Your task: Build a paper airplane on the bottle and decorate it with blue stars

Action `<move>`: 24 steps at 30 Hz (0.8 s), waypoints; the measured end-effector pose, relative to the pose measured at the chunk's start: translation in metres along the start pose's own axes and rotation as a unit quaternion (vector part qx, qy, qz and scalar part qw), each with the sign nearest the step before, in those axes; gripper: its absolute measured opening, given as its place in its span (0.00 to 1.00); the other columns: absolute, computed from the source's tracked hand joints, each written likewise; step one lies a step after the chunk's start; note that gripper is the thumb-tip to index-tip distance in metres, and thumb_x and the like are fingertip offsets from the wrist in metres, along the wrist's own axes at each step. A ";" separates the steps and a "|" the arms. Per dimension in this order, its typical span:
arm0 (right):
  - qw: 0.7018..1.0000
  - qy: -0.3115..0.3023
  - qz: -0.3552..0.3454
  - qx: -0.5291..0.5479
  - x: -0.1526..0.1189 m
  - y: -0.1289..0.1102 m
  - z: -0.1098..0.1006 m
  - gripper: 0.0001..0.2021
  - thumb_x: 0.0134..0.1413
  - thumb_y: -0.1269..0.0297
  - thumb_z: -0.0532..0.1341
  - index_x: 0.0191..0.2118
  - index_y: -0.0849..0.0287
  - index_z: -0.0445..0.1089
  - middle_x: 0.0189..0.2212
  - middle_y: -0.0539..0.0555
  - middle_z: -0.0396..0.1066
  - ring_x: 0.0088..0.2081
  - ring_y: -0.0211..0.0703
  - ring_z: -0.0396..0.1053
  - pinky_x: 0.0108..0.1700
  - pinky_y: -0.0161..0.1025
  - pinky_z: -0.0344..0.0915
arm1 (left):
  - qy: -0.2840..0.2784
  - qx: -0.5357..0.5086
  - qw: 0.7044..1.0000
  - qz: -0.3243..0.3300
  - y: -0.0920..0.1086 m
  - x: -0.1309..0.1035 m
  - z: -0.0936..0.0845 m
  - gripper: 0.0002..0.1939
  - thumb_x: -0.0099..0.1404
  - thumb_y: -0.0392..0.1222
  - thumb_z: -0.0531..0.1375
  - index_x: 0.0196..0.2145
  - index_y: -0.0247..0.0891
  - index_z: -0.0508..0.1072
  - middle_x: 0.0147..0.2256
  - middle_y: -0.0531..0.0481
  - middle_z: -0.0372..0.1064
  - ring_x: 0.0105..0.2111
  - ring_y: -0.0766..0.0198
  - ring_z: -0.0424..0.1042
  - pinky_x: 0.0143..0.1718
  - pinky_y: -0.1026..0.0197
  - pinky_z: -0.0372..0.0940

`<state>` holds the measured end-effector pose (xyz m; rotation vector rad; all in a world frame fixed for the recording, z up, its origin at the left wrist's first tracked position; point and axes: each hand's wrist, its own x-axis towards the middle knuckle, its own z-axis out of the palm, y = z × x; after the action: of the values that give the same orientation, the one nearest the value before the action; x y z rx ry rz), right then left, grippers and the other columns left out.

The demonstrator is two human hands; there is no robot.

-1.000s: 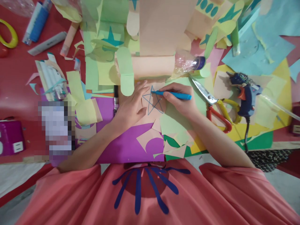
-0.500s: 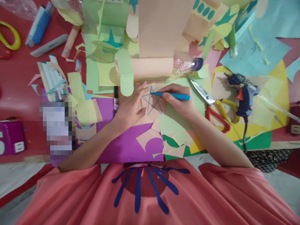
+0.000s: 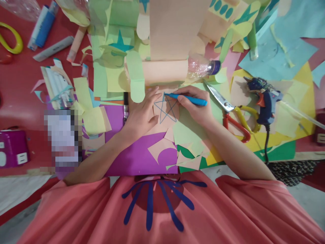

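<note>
A peach sheet [image 3: 162, 127] lies in front of me with a blue outlined star [image 3: 165, 108] on it. My right hand [image 3: 195, 104] is closed around a blue marker [image 3: 196, 100], whose tip touches the paper at the star's top point. Flat on the sheet's left side, my left hand [image 3: 143, 113] has its fingers spread and holds nothing. Just behind both hands is a peach paper roll [image 3: 165, 70] with a green rounded strip [image 3: 135, 76] at its left end. A black pen [image 3: 126, 106] lies left of my left hand.
Open scissors [image 3: 227, 106] and a blue glue gun [image 3: 266, 106] lie to the right. A clear bottle [image 3: 200, 66] is behind my right hand. Markers [image 3: 53, 49] and a blurred phone-like object [image 3: 63, 139] are at left. Paper scraps [image 3: 164, 149] lie nearer me.
The marker tip has moved up the star to its top point, with my right hand shifting slightly. My left hand keeps its place on the sheet.
</note>
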<state>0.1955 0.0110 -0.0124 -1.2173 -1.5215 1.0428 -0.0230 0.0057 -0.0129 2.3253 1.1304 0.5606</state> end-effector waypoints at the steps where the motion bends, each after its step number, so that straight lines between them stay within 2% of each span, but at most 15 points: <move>1: 1.000 0.001 0.000 -0.002 0.000 0.000 0.000 0.04 0.55 0.67 0.62 0.35 0.56 0.75 0.31 0.48 0.75 0.31 0.35 0.72 0.36 0.37 0.69 | 0.000 0.001 1.000 -0.002 0.000 0.000 0.000 0.34 0.61 0.27 0.57 0.61 0.44 0.52 0.66 0.42 0.53 0.66 0.50 0.55 0.65 0.42 0.57; 6: 1.000 -0.010 0.004 0.000 0.000 -0.002 -0.001 0.04 0.54 0.68 0.61 0.34 0.56 0.75 0.28 0.48 0.74 0.31 0.35 0.72 0.36 0.37 0.70 | 0.006 -0.007 1.000 -0.003 0.000 0.000 0.002 0.34 0.61 0.27 0.57 0.61 0.44 0.52 0.67 0.42 0.52 0.66 0.52 0.56 0.63 0.48 0.61; 11: 1.000 -0.021 0.011 -0.018 0.000 -0.005 -0.001 0.05 0.53 0.68 0.61 0.32 0.57 0.75 0.28 0.48 0.75 0.29 0.35 0.72 0.34 0.36 0.68 | 0.002 -0.003 1.000 -0.010 0.001 0.000 0.002 0.35 0.60 0.27 0.57 0.62 0.45 0.52 0.67 0.44 0.52 0.66 0.50 0.55 0.65 0.43 0.57; 18: 0.999 -0.038 0.004 -0.022 0.000 -0.007 -0.002 0.06 0.51 0.65 0.60 0.30 0.58 0.76 0.25 0.48 0.75 0.27 0.35 0.70 0.31 0.35 0.66 | 0.003 -0.007 1.000 -0.008 0.001 0.000 0.002 0.35 0.60 0.27 0.56 0.61 0.45 0.52 0.67 0.44 0.52 0.67 0.52 0.54 0.65 0.45 0.57; 24: 1.000 -0.018 0.000 -0.011 0.000 -0.005 -0.001 0.05 0.51 0.67 0.61 0.29 0.58 0.75 0.25 0.48 0.74 0.27 0.34 0.70 0.30 0.34 0.66 | -0.008 -0.007 1.000 -0.005 0.000 0.000 0.001 0.35 0.60 0.26 0.57 0.62 0.44 0.51 0.67 0.42 0.51 0.67 0.52 0.54 0.65 0.46 0.58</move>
<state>0.1951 0.0099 -0.0074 -1.2189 -1.5644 1.0548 -0.0218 0.0056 -0.0136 2.3075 1.1258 0.5443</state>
